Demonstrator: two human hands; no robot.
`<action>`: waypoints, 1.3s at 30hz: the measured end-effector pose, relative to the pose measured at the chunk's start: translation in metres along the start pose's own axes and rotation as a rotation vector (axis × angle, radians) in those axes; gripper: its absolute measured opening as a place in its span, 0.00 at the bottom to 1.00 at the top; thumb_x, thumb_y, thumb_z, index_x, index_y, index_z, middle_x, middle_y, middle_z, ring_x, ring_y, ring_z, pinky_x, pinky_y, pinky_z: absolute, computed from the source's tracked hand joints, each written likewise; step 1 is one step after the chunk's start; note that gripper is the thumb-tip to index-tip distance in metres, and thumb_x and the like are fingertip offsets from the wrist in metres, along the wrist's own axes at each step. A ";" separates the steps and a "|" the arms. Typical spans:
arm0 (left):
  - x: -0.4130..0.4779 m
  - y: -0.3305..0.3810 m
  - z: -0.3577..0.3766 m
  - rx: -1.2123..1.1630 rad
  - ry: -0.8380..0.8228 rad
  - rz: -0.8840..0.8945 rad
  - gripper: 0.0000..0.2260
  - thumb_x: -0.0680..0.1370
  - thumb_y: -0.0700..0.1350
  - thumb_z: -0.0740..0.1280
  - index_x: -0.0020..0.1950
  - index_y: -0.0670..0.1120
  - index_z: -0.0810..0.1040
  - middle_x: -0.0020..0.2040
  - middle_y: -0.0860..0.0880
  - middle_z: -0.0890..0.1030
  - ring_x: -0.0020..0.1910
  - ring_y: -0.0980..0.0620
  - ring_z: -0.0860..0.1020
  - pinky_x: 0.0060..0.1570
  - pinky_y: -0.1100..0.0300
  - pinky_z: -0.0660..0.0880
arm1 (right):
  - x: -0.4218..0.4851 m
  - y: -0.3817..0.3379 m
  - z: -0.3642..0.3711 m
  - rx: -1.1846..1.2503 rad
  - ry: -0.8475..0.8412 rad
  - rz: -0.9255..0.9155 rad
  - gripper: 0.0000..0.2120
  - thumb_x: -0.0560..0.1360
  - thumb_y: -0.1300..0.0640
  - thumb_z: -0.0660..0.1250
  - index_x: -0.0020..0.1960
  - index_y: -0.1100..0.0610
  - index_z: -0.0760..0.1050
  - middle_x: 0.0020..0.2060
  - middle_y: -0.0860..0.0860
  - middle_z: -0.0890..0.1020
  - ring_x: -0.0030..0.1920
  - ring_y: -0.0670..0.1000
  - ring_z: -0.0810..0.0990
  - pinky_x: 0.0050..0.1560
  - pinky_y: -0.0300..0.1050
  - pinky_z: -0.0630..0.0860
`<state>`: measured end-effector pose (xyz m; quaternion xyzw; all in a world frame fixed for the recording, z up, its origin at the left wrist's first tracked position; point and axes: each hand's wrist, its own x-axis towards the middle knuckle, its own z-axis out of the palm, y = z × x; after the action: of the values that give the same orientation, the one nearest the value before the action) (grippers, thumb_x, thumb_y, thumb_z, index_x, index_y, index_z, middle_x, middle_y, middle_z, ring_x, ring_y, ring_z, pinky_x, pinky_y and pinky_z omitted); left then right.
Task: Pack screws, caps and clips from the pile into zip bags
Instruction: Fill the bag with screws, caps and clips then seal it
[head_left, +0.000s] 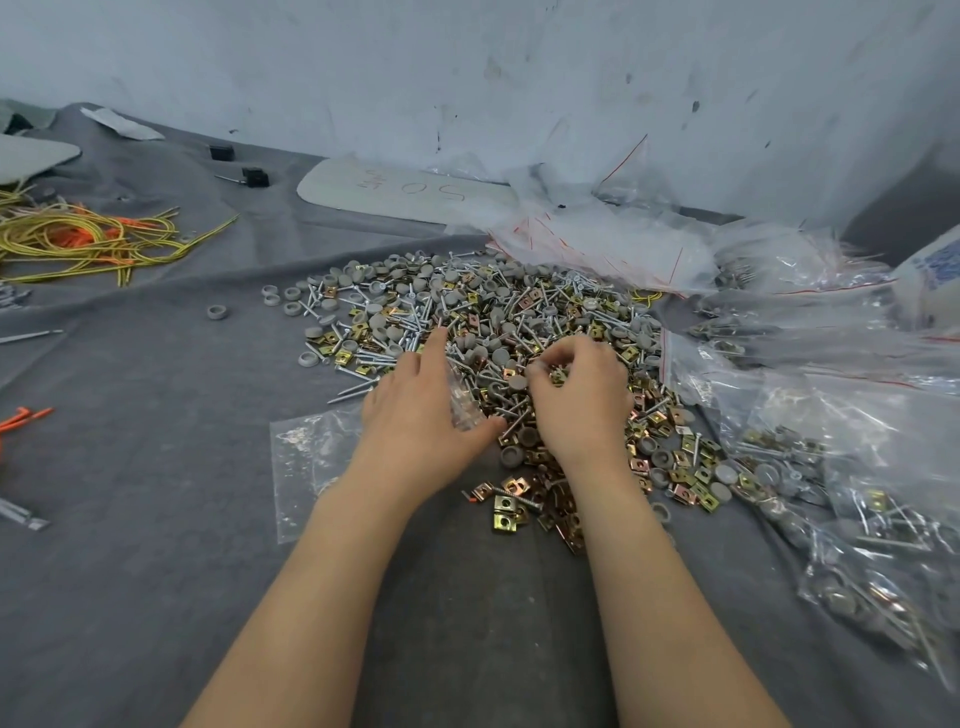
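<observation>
A big pile (498, 317) of silver screws, grey round caps and brass-coloured clips lies on the grey cloth. My left hand (415, 410) rests at the pile's near left edge and holds the mouth of a clear zip bag (306, 457) between thumb and fingers; the bag trails flat to the left. My right hand (576, 395) hovers over the pile with fingers curled, pinching small parts that look like clips. What lies under both palms is hidden.
Filled zip bags (862, 525) are heaped on the right, and empty red-striped bags (597, 239) lie behind the pile. Yellow and orange cords (88, 239) lie far left. A grey board (400, 192) leans by the wall. A loose cap (217, 312) sits left of the pile.
</observation>
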<state>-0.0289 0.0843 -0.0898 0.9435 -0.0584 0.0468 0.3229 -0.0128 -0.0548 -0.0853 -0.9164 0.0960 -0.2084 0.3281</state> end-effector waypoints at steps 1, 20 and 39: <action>0.000 0.000 0.000 -0.001 -0.001 0.000 0.47 0.71 0.61 0.71 0.79 0.50 0.46 0.77 0.47 0.58 0.75 0.46 0.58 0.74 0.46 0.57 | 0.000 0.001 -0.003 0.124 0.043 -0.008 0.06 0.76 0.56 0.67 0.45 0.50 0.70 0.45 0.45 0.75 0.51 0.48 0.74 0.57 0.46 0.70; 0.000 0.001 0.000 -0.026 0.033 0.012 0.46 0.71 0.59 0.72 0.78 0.50 0.48 0.75 0.47 0.61 0.74 0.46 0.61 0.72 0.47 0.59 | -0.003 0.000 0.008 -0.287 -0.116 -0.032 0.09 0.78 0.46 0.63 0.56 0.46 0.76 0.61 0.50 0.71 0.65 0.54 0.65 0.63 0.53 0.61; -0.002 0.004 -0.003 -0.047 0.037 0.014 0.45 0.71 0.58 0.72 0.78 0.51 0.48 0.76 0.48 0.61 0.74 0.47 0.61 0.72 0.46 0.59 | 0.007 0.006 -0.029 0.393 0.028 -0.002 0.04 0.78 0.56 0.64 0.48 0.50 0.78 0.41 0.43 0.82 0.42 0.40 0.79 0.48 0.45 0.80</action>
<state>-0.0312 0.0833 -0.0856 0.9342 -0.0602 0.0650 0.3456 -0.0195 -0.0780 -0.0667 -0.8317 0.0572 -0.2361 0.4992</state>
